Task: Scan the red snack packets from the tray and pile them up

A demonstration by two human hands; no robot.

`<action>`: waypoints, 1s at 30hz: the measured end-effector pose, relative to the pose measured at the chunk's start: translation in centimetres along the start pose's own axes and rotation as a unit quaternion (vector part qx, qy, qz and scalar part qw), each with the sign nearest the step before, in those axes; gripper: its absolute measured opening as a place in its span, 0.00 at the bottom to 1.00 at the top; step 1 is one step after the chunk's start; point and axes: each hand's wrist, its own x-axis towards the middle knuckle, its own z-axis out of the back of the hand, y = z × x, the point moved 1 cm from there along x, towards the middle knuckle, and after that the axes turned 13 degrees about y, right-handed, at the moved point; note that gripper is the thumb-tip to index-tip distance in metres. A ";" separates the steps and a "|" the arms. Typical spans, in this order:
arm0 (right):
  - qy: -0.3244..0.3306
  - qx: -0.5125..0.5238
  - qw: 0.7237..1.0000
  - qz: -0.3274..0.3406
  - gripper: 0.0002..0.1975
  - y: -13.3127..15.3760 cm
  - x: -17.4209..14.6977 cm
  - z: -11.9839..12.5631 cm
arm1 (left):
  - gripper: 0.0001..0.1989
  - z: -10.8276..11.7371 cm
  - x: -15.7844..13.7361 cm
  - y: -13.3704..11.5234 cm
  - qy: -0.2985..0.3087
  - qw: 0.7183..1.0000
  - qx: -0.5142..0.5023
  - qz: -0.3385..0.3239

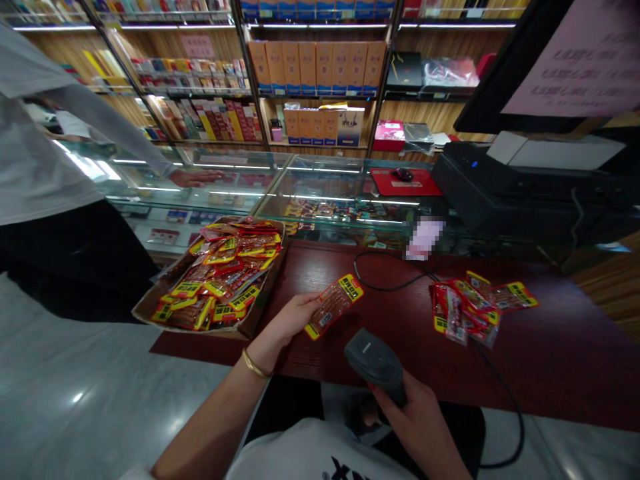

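Observation:
Pinched in my left hand is a flat snack packet, red and yellow with brown sticks showing through its clear front. It is held tilted just above the dark red table. My right hand is wrapped round the handle of a black barcode scanner, whose head points toward the packet. To the left, an open cardboard box is heaped with more such packets. A loose pile of similar packets lies on the table at the right.
The dark red table carries a black cable and a blurred pinkish object. Behind are a glass display counter, a mouse on a red mat and a monitor. Another person's hand rests on the glass at left.

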 end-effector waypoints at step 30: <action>-0.087 0.040 0.995 -0.040 0.24 -3.9 0.1 -0.4 | 0.13 1.1 -3.8 -0.7 -0.197 0.860 0.404 -0.241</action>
